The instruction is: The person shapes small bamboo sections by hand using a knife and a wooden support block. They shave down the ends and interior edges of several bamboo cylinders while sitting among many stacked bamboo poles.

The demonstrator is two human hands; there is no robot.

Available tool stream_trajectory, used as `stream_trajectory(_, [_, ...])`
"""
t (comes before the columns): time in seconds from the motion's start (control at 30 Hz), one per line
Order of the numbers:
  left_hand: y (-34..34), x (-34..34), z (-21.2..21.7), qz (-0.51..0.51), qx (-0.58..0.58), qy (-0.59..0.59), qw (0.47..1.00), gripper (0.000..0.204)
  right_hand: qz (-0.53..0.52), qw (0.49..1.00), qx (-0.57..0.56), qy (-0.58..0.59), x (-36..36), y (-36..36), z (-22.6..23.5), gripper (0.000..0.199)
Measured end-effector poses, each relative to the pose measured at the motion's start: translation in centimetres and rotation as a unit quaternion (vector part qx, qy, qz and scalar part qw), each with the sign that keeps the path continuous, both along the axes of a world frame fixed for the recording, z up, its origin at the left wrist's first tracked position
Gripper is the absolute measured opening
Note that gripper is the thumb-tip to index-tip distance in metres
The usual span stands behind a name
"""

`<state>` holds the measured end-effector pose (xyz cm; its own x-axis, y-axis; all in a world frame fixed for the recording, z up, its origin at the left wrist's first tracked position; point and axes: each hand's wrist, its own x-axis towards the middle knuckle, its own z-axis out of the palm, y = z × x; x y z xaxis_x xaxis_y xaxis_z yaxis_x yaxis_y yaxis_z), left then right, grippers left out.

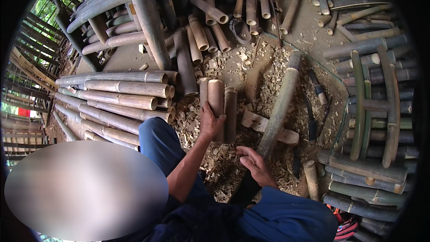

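My left hand [210, 123] is closed around short bamboo tubes [216, 96], held upright in front of my knees. A darker bamboo tube [230, 114] stands right beside them, touching or nearly so. Just below and to the right of these tubes, my right hand [254, 163] is open, its fingers stretched to the left and nothing in it. A long bamboo pole [282, 94] slants past my right hand, across a pale wooden block [256, 120] on the ground.
Bamboo shavings [277, 78] cover the ground around the pole. Stacked bamboo poles [121, 88] lie at the left. More cut tubes [197, 33] stand and lean at the far side. Bamboo frames and poles [376, 105] crowd the right. Dark-handled tools [311, 123] lie beyond the pole.
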<state>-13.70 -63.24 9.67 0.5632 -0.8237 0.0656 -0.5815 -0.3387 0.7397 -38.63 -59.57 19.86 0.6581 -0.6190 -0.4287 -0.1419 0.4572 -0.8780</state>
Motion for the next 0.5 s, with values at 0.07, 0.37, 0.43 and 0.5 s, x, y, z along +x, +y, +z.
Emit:
stream_trajectory(0.07, [0.2, 0.0, 0.2, -0.013, 0.000, -0.143, 0.990, 0.066, -0.010, 0.999, 0.000, 0.033, -0.5, 1.0, -0.7, 0.042])
stream_trajectory(0.37, [4.6, -8.2, 2.1, -0.183, 0.278, 0.041, 0.942, 0.066, -0.069, 0.995, -0.027, 0.061, -1.2, 2.0, -2.7, 0.037])
stream_trajectory(0.43, [3.8, -9.3, 1.1, -0.157, 0.323, 0.028, 0.933, 0.064, -0.064, 0.995, -0.034, 0.065, -1.0, 2.0, -2.9, 0.036])
stream_trajectory(0.5, [3.0, -9.9, 0.1, -0.125, 0.321, 0.019, 0.939, 0.069, -0.046, 0.995, -0.046, 0.074, -1.1, 1.6, -2.8, 0.035])
